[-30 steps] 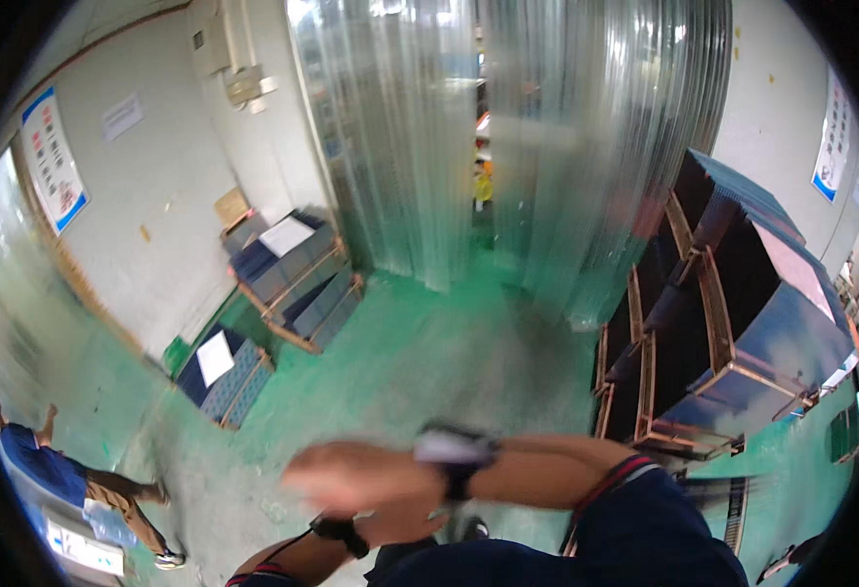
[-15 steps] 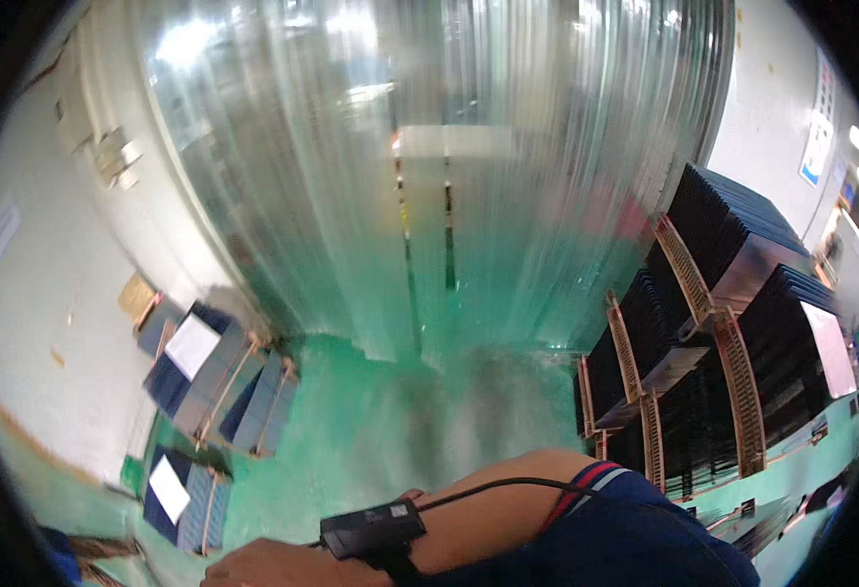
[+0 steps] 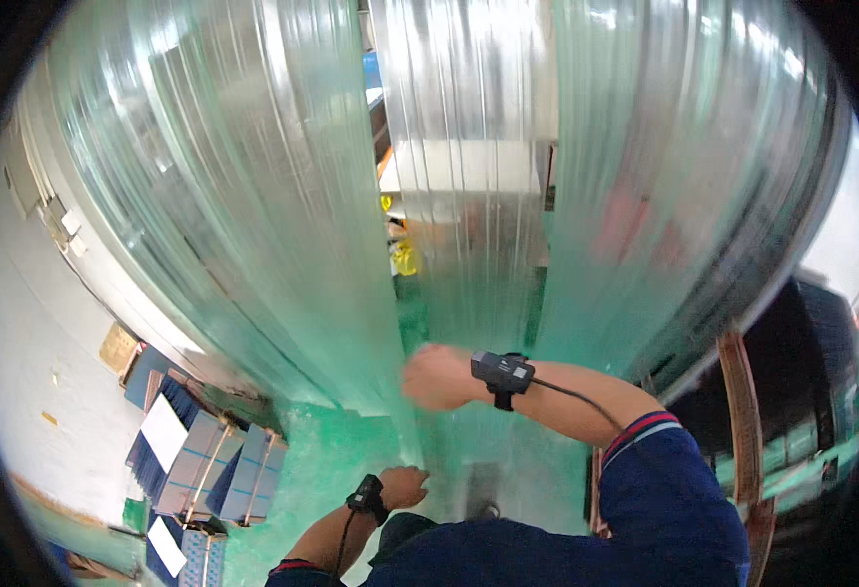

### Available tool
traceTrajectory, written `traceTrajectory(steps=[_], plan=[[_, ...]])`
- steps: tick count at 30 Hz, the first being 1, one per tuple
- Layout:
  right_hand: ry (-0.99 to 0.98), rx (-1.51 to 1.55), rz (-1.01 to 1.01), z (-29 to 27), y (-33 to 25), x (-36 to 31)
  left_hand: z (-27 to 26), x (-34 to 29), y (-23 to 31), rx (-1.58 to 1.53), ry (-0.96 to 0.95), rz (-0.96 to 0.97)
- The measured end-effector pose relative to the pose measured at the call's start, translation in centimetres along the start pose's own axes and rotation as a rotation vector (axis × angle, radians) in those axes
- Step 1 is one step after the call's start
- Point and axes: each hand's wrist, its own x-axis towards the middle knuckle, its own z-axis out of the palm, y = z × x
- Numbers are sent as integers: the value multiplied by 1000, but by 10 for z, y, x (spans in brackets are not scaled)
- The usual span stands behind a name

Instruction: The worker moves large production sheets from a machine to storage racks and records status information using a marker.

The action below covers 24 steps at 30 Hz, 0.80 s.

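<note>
Here the wide view looks out from the person's head, tipped down over the left hand [image 3: 403, 487] and right hand [image 3: 441, 378], both near it, and faces the plastic curtain [image 3: 253, 196] close ahead, green floor [image 3: 327, 450] below.

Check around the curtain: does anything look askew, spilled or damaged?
No clear spill or damage shows. The plastic curtain hangs parted above the right hand in view, with something yellow showing through the gap, so it looks uneven rather than fully closed.

Counted: one left hand [image 3: 405, 486], one right hand [image 3: 439, 378]; two black wrist devices [image 3: 502, 372]; one strip curtain [image 3: 244, 205]; two white sheets [image 3: 163, 433] on left-side stacks [image 3: 191, 460].
</note>
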Motion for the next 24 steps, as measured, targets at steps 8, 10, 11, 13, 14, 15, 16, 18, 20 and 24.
traceTrajectory(steps=[8, 10, 11, 13, 14, 15, 16, 18, 20, 24], plan=[[376, -397, 483, 64, 302, -117, -112, 201, -42, 204, 137, 496], [128, -497, 740, 56, 343, -162, -136, 254, -50, 302, 187, 448], [-119, -551, 886, 37, 360, -182, -154, 274, -59, 292, 170, 449], [268, -595, 1028, 63, 402, -316, -203, 326, -60, 320, 125, 454], [216, -712, 1067, 51, 410, -343, -222, 346, -68, 317, 98, 471], [164, -834, 1096, 27, 419, -365, -241, 368, -79, 246, 70, 332], [82, -831, 1197, 16, 431, -393, -254, 389, -91, 181, 38, 200], [-74, -830, 1394, -7, 464, -445, -276, 436, -122, 133, 64, 113], [-162, -815, 1475, -12, 498, -488, -287, 470, -159, 168, -14, -60], [-307, -764, 1882, -43, 595, -534, -312, 515, -203, -6, 48, -370]])
